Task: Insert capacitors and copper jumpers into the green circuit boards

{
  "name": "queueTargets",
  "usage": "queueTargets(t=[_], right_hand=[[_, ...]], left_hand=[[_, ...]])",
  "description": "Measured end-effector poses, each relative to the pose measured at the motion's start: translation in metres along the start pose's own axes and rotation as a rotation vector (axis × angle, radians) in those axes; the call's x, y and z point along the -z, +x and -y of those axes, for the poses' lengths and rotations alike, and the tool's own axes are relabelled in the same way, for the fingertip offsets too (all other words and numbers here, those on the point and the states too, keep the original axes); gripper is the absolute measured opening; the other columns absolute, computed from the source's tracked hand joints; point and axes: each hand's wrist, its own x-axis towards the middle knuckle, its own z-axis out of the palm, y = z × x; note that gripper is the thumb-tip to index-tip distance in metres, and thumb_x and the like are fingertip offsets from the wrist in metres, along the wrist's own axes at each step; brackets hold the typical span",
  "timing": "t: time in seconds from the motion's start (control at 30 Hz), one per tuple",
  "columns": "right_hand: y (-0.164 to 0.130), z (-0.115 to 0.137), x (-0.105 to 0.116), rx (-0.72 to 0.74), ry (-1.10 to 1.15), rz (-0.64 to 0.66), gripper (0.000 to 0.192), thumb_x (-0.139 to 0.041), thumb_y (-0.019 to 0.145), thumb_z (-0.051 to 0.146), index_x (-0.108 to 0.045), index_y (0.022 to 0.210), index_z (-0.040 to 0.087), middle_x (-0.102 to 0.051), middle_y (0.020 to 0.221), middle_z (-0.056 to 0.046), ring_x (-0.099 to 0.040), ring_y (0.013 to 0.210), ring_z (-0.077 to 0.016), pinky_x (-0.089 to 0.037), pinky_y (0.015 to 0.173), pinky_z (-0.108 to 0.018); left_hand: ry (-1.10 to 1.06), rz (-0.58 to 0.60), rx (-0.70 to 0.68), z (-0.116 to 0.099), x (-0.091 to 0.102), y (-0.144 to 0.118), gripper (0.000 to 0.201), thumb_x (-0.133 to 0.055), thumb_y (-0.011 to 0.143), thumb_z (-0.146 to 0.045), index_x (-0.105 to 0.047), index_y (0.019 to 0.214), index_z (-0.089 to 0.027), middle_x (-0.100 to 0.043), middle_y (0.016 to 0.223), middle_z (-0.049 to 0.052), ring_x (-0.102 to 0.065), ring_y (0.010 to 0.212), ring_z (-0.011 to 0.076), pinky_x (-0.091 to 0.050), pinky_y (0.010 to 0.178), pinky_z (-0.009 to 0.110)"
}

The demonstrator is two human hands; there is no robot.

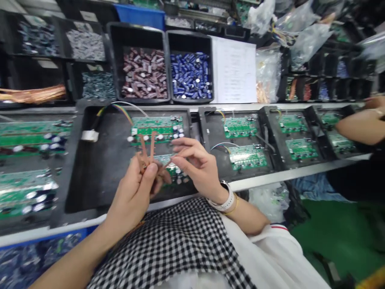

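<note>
My left hand (135,192) pinches a small bunch of copper-brown wire pieces (148,154) that stick upward. To its right, my right hand (195,164) has its fingertips on one of those pieces. Both hands hover over a black tray (99,168) that holds two green circuit boards (156,127), the nearer one partly hidden behind my fingers. A white watch and a thin band sit on my right wrist.
More black trays with green boards (245,140) line the conveyor left and right. Bins of maroon capacitors (144,74) and blue capacitors (191,76) stand behind, beside a white sheet (236,72). Another person's arm (361,126) reaches in at the right.
</note>
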Motion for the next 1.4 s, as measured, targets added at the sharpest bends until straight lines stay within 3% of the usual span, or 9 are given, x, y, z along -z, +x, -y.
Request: queueTargets(t=[0.13, 0.2, 0.33, 0.43, 0.6, 0.83, 1.07, 1.2, 1.4], right_hand=[[0.009, -0.003, 0.069, 0.030, 0.063, -0.194, 0.012, -0.046, 0.101, 0.036, -0.052, 0.101, 0.026, -0.065, 0.116, -0.004, -0.070, 0.092, -0.0137, -0.059, 0.079, -0.034], [0.021, -0.005, 0.122, 0.014, -0.159, -0.211, 0.014, -0.044, 0.101, 0.035, -0.054, 0.109, 0.028, -0.067, 0.099, 0.000, -0.069, 0.076, -0.0116, -0.057, 0.071, -0.031], [0.054, -0.030, 0.223, 0.079, -0.804, -0.007, 0.018, -0.054, 0.097, 0.025, -0.069, 0.106, 0.023, -0.066, 0.094, -0.003, -0.063, 0.086, -0.0147, -0.051, 0.082, -0.033], [0.076, -0.060, 0.258, 0.070, -1.020, 0.193, 0.021, -0.052, 0.097, 0.018, -0.073, 0.102, 0.018, -0.065, 0.097, -0.006, -0.061, 0.091, -0.0168, -0.048, 0.083, -0.032], [0.096, -0.096, 0.262, 0.069, -1.147, 0.391, 0.025, -0.049, 0.096, 0.014, -0.073, 0.098, 0.020, -0.066, 0.095, -0.006, -0.059, 0.092, -0.0197, -0.044, 0.082, -0.033], [0.103, -0.113, 0.274, 0.065, -1.139, 0.443, 0.025, -0.049, 0.097, 0.016, -0.073, 0.096, 0.022, -0.065, 0.092, -0.005, -0.056, 0.092, -0.0207, -0.043, 0.079, -0.033], [0.082, -0.057, 0.256, 0.198, -0.928, 0.391, 0.022, -0.052, 0.099, 0.024, -0.073, 0.104, 0.020, -0.067, 0.108, -0.007, -0.059, 0.103, -0.0201, -0.046, 0.088, -0.036], [0.056, -0.016, 0.242, 0.291, -0.733, 0.655, 0.020, -0.053, 0.099, 0.026, -0.073, 0.102, 0.022, -0.070, 0.104, -0.004, -0.063, 0.093, -0.0148, -0.047, 0.083, -0.030], [0.062, -0.038, 0.282, 0.297, -1.033, 0.552, 0.029, -0.047, 0.098, 0.013, -0.073, 0.103, 0.024, -0.069, 0.092, -0.003, -0.058, 0.086, -0.0172, -0.040, 0.082, -0.034]], left_hand=[[-0.130, 0.088, 0.012, -0.017, -0.044, 0.027, 0.029, -0.053, 0.095, -0.048, -0.050, 0.099, -0.020, -0.067, 0.107, 0.007, -0.068, 0.084, 0.0177, -0.059, 0.073, 0.031], [-0.111, 0.111, 0.035, -0.023, -0.060, 0.041, 0.031, -0.056, 0.093, -0.048, -0.055, 0.102, -0.019, -0.067, 0.103, 0.007, -0.067, 0.077, 0.0168, -0.058, 0.066, 0.029], [0.010, 0.158, 0.073, -0.027, -0.086, 0.060, 0.034, -0.055, 0.093, -0.049, -0.062, 0.105, -0.019, -0.054, 0.071, -0.002, -0.040, 0.046, 0.0067, -0.031, 0.040, 0.018], [0.154, 0.169, 0.098, -0.022, -0.105, 0.067, 0.038, -0.049, 0.095, -0.054, -0.065, 0.107, -0.021, -0.049, 0.067, -0.003, -0.038, 0.051, 0.0085, -0.027, 0.043, 0.018], [0.259, 0.171, 0.114, -0.018, -0.126, 0.079, 0.043, -0.046, 0.094, -0.056, -0.065, 0.110, -0.021, -0.053, 0.072, 0.000, -0.047, 0.061, 0.0131, -0.035, 0.051, 0.020], [0.272, 0.180, 0.150, -0.023, -0.142, 0.093, 0.042, -0.043, 0.096, -0.056, -0.064, 0.109, -0.021, -0.049, 0.067, -0.003, -0.040, 0.055, 0.0104, -0.027, 0.045, 0.020], [0.370, 0.120, 0.087, -0.024, -0.155, 0.094, 0.036, -0.036, 0.100, -0.050, -0.053, 0.112, -0.021, -0.053, 0.069, -0.004, -0.046, 0.056, 0.0111, -0.036, 0.052, 0.022], [0.462, 0.159, -0.016, -0.031, -0.169, 0.091, 0.025, -0.035, 0.101, -0.044, -0.043, 0.098, -0.020, -0.058, 0.068, -0.003, -0.054, 0.058, 0.0135, -0.044, 0.056, 0.025], [0.235, 0.103, 0.026, -0.030, -0.176, 0.095, 0.026, -0.038, 0.100, -0.048, -0.041, 0.104, -0.023, -0.063, 0.120, 0.007, -0.068, 0.083, 0.0161, -0.054, 0.055, 0.024]])
